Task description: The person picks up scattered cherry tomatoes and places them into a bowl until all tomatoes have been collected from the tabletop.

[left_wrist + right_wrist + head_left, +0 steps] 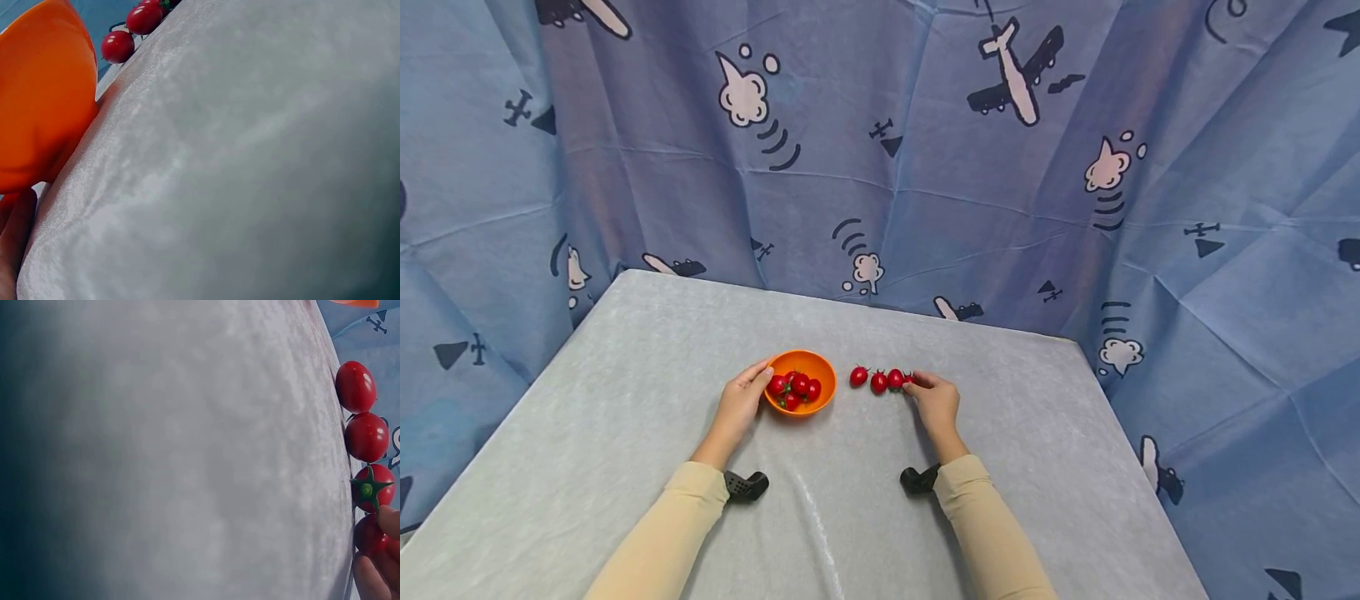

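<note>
An orange bowl (802,359) with several red cherry tomatoes (800,384) inside stands on the table. My left hand (737,408) holds its left side, thumb at the rim and fingers around the outer wall. To the right of the bowl, several more cherry tomatoes (367,437) lie in a row on the cloth, one showing a green star-shaped stem. At the right end of that row my right hand (937,406) pinches the last tomato (370,534) between thumb and fingers, close to its neighbour. In the left wrist view the bowl (47,94) hides most of the left hand.
A pale grey cloth (647,358) covers the table. Behind and beside it hangs a blue curtain (820,100) printed with planes and clouds. Each wrist wears a black device (747,487) below a beige sleeve (658,525).
</note>
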A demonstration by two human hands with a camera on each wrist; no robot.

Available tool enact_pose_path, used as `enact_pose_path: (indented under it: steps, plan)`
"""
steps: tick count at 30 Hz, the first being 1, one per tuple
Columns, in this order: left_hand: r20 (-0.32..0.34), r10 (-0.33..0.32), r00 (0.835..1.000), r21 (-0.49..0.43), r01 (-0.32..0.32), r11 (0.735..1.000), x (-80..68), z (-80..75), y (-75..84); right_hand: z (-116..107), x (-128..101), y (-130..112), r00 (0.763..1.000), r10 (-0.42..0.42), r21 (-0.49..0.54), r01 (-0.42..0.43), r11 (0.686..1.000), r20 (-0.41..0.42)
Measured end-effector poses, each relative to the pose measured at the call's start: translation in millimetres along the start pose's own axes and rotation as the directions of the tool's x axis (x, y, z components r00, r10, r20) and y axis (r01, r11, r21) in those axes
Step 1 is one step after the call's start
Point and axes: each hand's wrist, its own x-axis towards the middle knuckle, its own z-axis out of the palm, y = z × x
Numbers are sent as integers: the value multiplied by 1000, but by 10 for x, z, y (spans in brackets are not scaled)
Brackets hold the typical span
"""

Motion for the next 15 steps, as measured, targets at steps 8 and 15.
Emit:
enact_pose_path:
  steps: [8, 15]
  plan:
    - [-9, 18, 1000, 18, -17, 1000, 31, -4, -80, 18, 7, 13, 1000, 13, 15, -13, 1000, -7]
    - [-12, 27, 1000, -16, -27, 1000, 17, -4, -55, 31, 14, 9, 1000, 7, 3, -7, 1000, -21]
